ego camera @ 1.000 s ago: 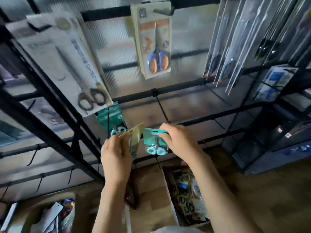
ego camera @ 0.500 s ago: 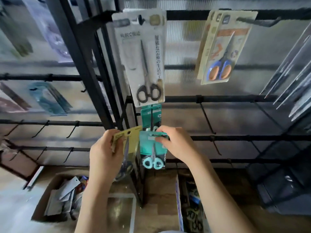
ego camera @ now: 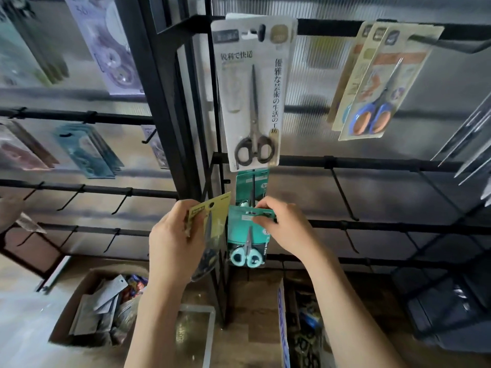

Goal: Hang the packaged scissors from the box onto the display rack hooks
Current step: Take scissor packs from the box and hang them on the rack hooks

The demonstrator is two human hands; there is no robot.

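Right hand (ego camera: 284,229): pinching teal pack (ego camera: 248,235) top, below grey pack (ego camera: 252,94); missing the hook drops it.
Left hand (ego camera: 175,243): gripping yellow pack (ego camera: 210,221); may be slipping.

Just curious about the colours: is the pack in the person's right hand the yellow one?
No, the right hand pinches the teal scissors pack; the left hand holds the yellow pack.

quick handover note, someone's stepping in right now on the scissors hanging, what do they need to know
Left hand: grips a yellow-carded scissors pack, not hung.
Right hand: pinches the top of a teal scissors pack at the rack hook, in front of another teal pack.
Done: black-handled scissors pack and blue-and-orange scissors packs hang above.
Left: seat the teal pack, hang the yellow one, empty the cardboard box.
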